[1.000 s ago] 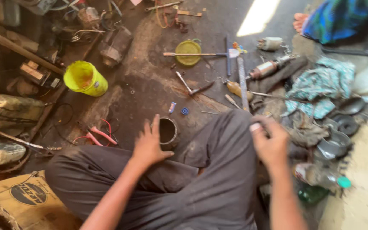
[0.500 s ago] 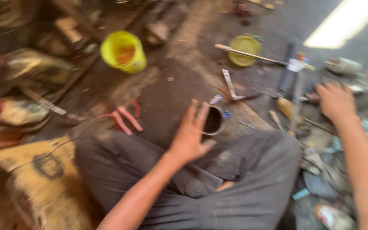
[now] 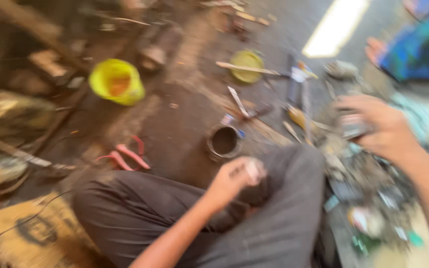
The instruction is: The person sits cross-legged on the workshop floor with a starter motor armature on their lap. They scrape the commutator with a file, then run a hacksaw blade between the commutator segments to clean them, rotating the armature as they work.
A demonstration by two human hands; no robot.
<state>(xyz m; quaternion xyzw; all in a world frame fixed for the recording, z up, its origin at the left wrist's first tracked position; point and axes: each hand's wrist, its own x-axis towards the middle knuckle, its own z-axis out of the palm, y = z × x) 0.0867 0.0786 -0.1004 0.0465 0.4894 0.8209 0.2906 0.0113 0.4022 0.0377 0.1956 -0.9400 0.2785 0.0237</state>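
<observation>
The picture is blurred by motion. My left hand (image 3: 235,179) is curled into a fist and rests on my knee in dark trousers (image 3: 274,218), just below a round dark metal can (image 3: 223,141) on the dirty floor. My right hand (image 3: 376,128) is stretched out to the right over a heap of metal scrap (image 3: 368,183), its fingers closed round a small grey part (image 3: 352,128). Which part it is stays too blurred to tell.
Red-handled pliers (image 3: 125,156) lie left of the can. Behind them stands a yellow plastic cup (image 3: 116,82). A yellow dish (image 3: 247,66), a small hammer (image 3: 239,101) and screwdrivers (image 3: 299,116) lie further back. A printed sack (image 3: 31,233) is at the lower left. Another person's foot and blue cloth (image 3: 413,47) show at the top right.
My left hand has gone from spread open beside the can to a fist on my knee. My right hand has reached out right and closed on a grey part. The view has swung.
</observation>
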